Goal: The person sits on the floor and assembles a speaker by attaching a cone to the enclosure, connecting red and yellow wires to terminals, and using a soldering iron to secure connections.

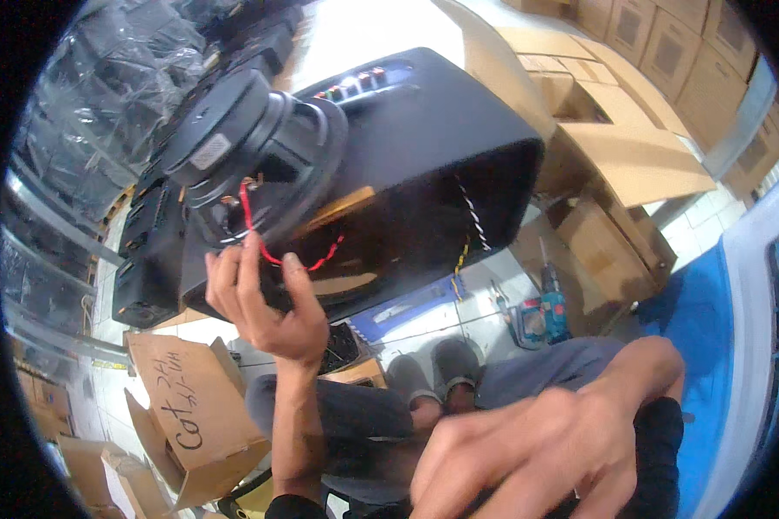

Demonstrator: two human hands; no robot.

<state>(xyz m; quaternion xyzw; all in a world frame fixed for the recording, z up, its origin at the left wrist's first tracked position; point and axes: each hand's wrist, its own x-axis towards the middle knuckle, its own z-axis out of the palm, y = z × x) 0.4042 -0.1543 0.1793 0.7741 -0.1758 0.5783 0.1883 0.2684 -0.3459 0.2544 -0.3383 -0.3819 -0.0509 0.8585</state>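
Though unclear, fingers [248,264] near speaker rim [331,164]

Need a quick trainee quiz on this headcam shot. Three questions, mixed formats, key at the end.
1. Which hand is nearer the thin red wire?
2. True or false: the teal-and-black cordless drill is to the right of the person's feet in grey shoes.
3. The round black speaker driver rests on:
A) the white tiled floor
B) a brown cardboard box
C) the black box-shaped cabinet

Key: 1. The left hand; 2. True; 3. C
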